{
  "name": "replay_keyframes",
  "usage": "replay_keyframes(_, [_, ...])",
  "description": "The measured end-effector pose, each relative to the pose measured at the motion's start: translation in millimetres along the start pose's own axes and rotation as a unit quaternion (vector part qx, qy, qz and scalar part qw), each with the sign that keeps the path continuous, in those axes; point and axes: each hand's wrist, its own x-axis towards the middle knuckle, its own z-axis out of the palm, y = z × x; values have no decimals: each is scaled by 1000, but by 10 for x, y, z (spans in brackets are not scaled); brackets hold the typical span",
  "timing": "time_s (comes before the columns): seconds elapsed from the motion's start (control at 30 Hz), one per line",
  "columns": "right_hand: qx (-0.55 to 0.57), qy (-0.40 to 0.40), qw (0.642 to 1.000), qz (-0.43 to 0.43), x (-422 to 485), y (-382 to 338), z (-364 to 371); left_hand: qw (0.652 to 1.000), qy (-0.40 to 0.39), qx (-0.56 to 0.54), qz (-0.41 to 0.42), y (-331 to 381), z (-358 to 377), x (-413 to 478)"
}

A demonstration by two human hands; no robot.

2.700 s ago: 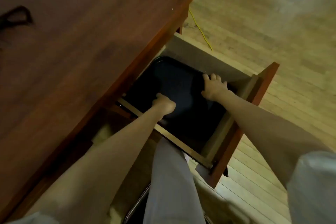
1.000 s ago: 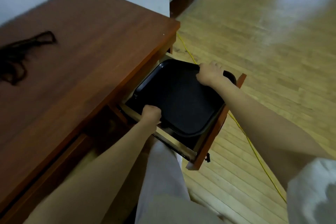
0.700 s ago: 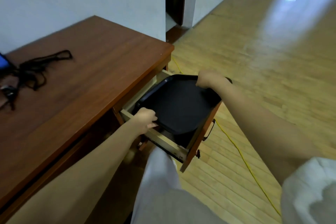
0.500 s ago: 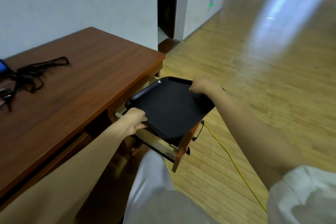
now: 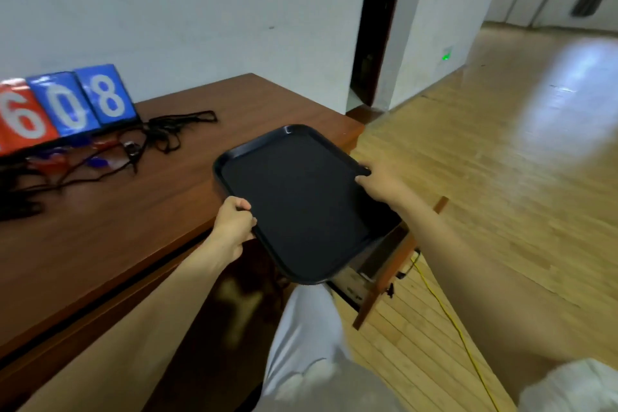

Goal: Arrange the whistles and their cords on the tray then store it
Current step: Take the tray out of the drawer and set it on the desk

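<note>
A black rectangular tray with nothing on it hangs in the air over the desk's right end, above the open drawer. My left hand grips its near left rim. My right hand grips its right rim. Several whistles, red and blue, lie tangled with black cords on the far left of the brown desk.
A flip scoreboard with red and blue number cards stands against the white wall behind the whistles. A yellow cable runs over the wooden floor to the right of the drawer. A dark doorway opens behind the desk.
Both hands have lifted the tray out of the drawer and up to desk height. My view has swung upward, so the scoreboard and whistles now show.
</note>
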Motion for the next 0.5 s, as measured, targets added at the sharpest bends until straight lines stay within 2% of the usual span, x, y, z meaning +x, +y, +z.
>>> replay_keyframes(0.13, [12, -40, 996, -78, 151, -408, 518, 996, 82, -17, 13, -46, -696, 92])
replay_keyframes(0.27, [-28, -96, 986, -137, 295, -830, 1089, 986, 168, -5, 10, -152, -1319, 84])
replay_keyframes(0.5, [-54, -134, 969, -199, 406, -1418, 1868, 967, 239, 62, -62, -402, -1868, -67])
